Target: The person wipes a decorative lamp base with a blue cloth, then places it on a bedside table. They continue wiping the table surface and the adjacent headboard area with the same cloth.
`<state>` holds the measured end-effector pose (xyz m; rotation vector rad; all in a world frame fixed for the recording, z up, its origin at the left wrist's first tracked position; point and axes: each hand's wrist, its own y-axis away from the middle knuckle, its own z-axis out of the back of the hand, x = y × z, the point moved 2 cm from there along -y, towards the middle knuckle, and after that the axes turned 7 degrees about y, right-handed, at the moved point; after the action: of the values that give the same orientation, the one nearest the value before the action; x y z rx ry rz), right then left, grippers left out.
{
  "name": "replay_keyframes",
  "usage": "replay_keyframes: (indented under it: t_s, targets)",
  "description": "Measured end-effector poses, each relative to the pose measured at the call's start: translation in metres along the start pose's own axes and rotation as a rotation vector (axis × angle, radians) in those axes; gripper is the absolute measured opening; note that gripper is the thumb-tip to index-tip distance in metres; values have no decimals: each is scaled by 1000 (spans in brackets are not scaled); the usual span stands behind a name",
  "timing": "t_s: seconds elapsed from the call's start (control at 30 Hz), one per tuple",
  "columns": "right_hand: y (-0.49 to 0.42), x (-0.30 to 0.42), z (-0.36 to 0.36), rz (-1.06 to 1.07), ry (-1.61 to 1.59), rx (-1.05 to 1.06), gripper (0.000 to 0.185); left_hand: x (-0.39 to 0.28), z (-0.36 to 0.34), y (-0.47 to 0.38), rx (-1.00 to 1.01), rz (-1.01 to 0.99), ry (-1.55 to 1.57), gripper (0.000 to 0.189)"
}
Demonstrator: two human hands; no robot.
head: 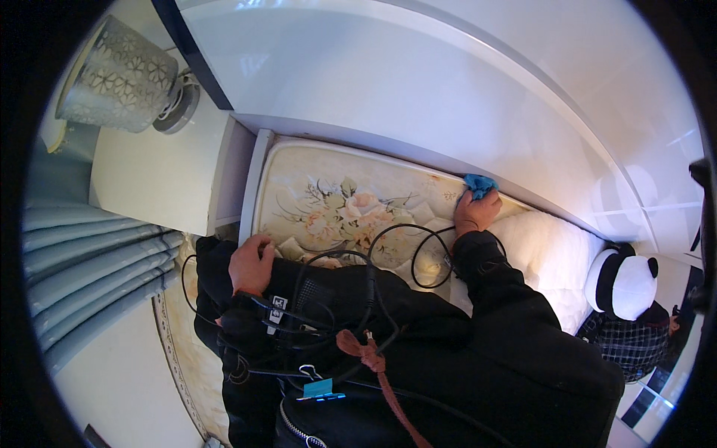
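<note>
A blue cloth (479, 185) is bunched under the fingers of my right hand (477, 214), against the seam between the mattress and the white headboard (358, 78). The floral-patterned mattress (313, 168) has pale piping and lies inside a light bed frame (255, 185). My left hand (250, 265) is near the frame's left side, above my dark clothing, fingers loosely curved and nothing visible in it. Its underside is hidden. A looped black cable (392, 227) hangs from my front over the mattress.
A white nightstand (162, 168) beside the bed carries a lamp with a silvery patterned shade (126, 75). Blue curtains (101, 263) hang at the left. White bedding (538, 252) covers the right part of the bed. A person in a panda-like hat (622, 285) is at the far right.
</note>
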<state>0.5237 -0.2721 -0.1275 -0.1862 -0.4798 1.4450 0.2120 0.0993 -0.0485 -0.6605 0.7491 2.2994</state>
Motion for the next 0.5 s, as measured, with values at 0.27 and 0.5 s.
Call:
replay_keyframes:
  t_s: [0.27, 0.5]
  targets:
    - [0, 5, 6, 18, -24, 10, 57, -3, 4, 2, -7, -9, 48, 21]
    - [0, 4, 7, 40, -36, 14, 54, -5, 4, 2, -45, -34, 30, 20]
